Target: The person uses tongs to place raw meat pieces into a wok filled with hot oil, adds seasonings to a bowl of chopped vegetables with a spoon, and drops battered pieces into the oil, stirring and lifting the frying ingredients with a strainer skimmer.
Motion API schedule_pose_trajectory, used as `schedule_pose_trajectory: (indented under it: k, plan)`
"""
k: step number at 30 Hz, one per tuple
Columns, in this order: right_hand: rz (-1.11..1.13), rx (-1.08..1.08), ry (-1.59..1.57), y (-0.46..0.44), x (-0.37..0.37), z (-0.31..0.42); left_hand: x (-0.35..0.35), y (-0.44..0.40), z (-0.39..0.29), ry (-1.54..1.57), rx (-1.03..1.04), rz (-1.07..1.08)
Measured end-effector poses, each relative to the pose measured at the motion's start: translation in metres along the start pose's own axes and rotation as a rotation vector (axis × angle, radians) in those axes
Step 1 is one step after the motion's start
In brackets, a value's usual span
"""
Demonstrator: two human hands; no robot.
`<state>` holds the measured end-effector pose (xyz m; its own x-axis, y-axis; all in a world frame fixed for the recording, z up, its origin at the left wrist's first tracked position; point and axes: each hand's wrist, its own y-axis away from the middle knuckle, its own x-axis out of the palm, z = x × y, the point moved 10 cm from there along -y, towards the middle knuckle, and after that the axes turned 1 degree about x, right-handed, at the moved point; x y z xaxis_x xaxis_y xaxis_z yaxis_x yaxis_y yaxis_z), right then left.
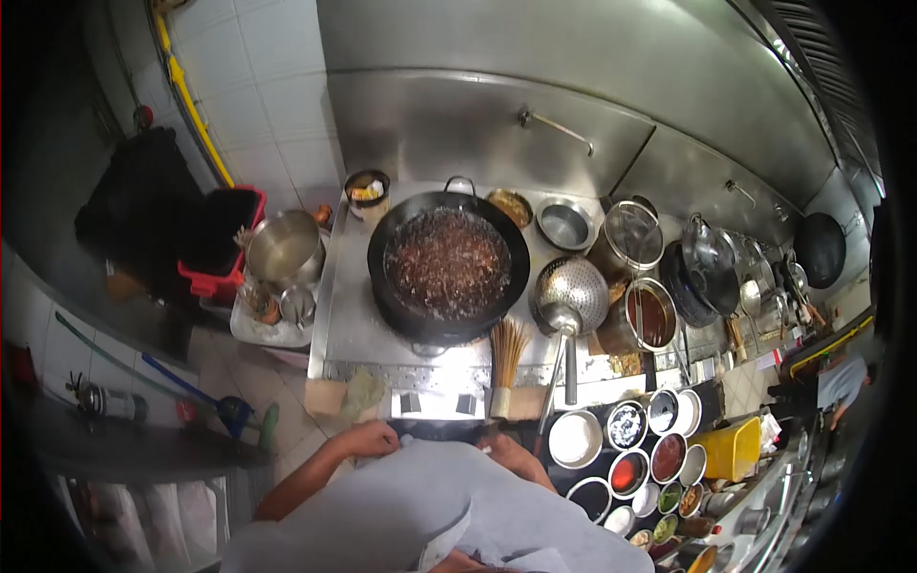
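Head view — brush (507, 365), bristles (511, 342) wallward

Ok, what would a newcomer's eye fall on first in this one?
Probably the large black wok on the steel stove top, full of foamy-looking, reddish-brown contents. Just to its right lies a shiny perforated strainer. At lower right, bright red sauce stands out among round containers, with a yellow bin beside them.
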<state>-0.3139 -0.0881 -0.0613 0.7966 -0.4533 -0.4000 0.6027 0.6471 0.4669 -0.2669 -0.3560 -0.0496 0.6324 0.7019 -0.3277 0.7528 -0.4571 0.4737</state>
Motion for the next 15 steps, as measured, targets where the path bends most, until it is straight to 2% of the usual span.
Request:
schedule_pose_trajectory:
  k: [1,3,5,6,8,11,13,14,15]
  plan:
    - [-0.048,-0.068,0.015,-0.009,0.002,-0.01,-0.011,0.002,-0.02,-0.005,0.064,-0.016]
    - [-0.042,0.004,0.056,-0.01,0.0,-0.004,-0.027,0.003,-0.048,0.049,0.12,-0.048]
    - [-0.045,0.031,0.118,-0.008,-0.008,0.014,-0.036,0.003,-0.065,0.07,0.079,-0.055]
    - [-0.047,0.131,0.129,-0.005,-0.011,0.017,-0.041,0.001,-0.073,0.034,0.076,-0.052]
    - [-0.046,0.124,0.106,-0.003,-0.01,0.015,-0.041,0.005,-0.094,0.012,0.062,-0.035]
    - [-0.046,0.118,0.106,-0.011,-0.009,0.01,-0.06,0.021,-0.162,0.101,0.152,-0.098]
    - [-0.12,0.048,0.089,-0.013,-0.01,0.008,-0.09,0.059,-0.249,0.135,0.546,-0.265]
    - [-0.096,0.026,0.077,-0.013,-0.01,0.016,-0.095,0.073,-0.273,0.15,0.533,-0.255]
    - [-0.087,0.052,0.067,-0.015,-0.009,0.016,-0.114,0.105,-0.316,0.088,0.756,-0.396]
